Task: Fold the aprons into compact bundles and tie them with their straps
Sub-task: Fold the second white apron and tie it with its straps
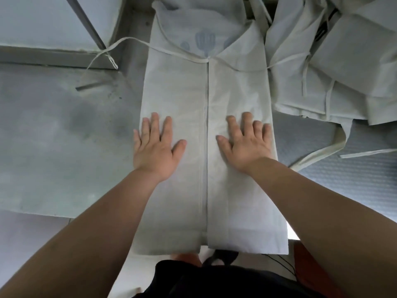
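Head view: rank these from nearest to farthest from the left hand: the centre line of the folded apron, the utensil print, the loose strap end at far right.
1. centre line: just right of the left hand, between the two hands.
2. utensil print: ahead, at the far end of the apron.
3. loose strap end: far right, beyond the right hand.

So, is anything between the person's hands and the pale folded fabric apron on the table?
Nothing visible. The left hand and right hand press flat directly on the pale folded fabric apron, one on each side of its centre line. The heap of other pale aprons lies off to the right.
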A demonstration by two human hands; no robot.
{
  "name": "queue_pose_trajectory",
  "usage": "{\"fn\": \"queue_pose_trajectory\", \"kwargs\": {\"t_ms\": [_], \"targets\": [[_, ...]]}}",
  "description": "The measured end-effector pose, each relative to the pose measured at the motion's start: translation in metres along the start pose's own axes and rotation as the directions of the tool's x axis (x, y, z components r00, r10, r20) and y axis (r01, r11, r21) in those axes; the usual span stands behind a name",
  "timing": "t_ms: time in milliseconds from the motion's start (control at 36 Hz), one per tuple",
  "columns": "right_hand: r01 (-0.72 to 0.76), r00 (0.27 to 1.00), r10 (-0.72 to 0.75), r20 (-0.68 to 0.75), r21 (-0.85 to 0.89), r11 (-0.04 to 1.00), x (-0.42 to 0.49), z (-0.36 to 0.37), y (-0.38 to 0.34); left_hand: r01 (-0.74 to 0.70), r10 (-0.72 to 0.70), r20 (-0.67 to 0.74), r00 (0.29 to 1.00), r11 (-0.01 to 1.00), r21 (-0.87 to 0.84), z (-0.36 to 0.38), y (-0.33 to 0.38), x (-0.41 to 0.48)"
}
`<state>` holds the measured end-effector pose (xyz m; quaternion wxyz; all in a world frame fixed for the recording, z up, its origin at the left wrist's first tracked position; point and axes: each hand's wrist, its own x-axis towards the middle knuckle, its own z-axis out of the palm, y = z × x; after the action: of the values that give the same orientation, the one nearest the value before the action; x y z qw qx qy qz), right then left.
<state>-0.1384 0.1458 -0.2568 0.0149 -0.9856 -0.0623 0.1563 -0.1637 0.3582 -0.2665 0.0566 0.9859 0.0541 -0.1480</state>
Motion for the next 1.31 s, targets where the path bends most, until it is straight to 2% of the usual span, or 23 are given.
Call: {"fn": "queue_pose_trajectory", "kwargs": {"t_ms": [250, 333, 417, 500, 611, 972, 1028, 1167, 1306], "targets": [[-0.079, 0.996, 0.079, -0.049, 0.013, 0.997, 0.046, -0.02, -0.017, -0.044, 0.044, -0.016, 0.999, 0.999, 0.022, -0.02, -0.006, 0.058], [-0.093, 0.99, 0.104, -0.099, 0.112, 0.989, 0.04, -0.028, -0.025, -0.066, 0.065, -0.161, 0.985, 0.998, 0.0, -0.02, -0.001, 0.049], [-0.09, 0.991, 0.112, -0.073, 0.263, 0.961, 0.025, -0.032, -0.032, -0.123, 0.064, -0.292, 0.954, 0.974, -0.188, -0.023, 0.005, 0.029], [-0.134, 0.991, 0.133, 0.028, 0.393, 0.91, 0.009, -0.028, -0.036, -0.11, 0.055, -0.2, 0.978, 0.955, -0.275, -0.022, 0.014, 0.009], [-0.116, 0.993, 0.108, 0.044, 0.43, 0.895, -0.008, -0.022, -0.041, -0.055, 0.022, -0.152, 0.988, 0.974, -0.219, -0.017, 0.023, -0.014], [-0.052, 0.996, 0.016, 0.087, 0.439, 0.897, -0.016, -0.021, -0.036, -0.019, 0.011, -0.077, 0.997, 0.995, -0.102, -0.02, 0.041, -0.016], [-0.047, 0.996, 0.009, 0.086, 0.439, 0.897, -0.016, -0.021, -0.036, -0.023, 0.014, -0.066, 0.998, 0.992, -0.127, -0.022, 0.043, -0.014], [-0.042, 0.995, 0.0, 0.098, 0.43, 0.902, -0.015, -0.021, -0.036, -0.038, 0.004, -0.107, 0.994, 0.946, -0.323, -0.027, 0.041, -0.012], [-0.034, 0.994, -0.013, 0.109, 0.421, 0.906, -0.016, -0.022, -0.035, -0.125, 0.089, -0.126, 0.988, 0.943, -0.31, -0.027, 0.037, -0.012]]}}
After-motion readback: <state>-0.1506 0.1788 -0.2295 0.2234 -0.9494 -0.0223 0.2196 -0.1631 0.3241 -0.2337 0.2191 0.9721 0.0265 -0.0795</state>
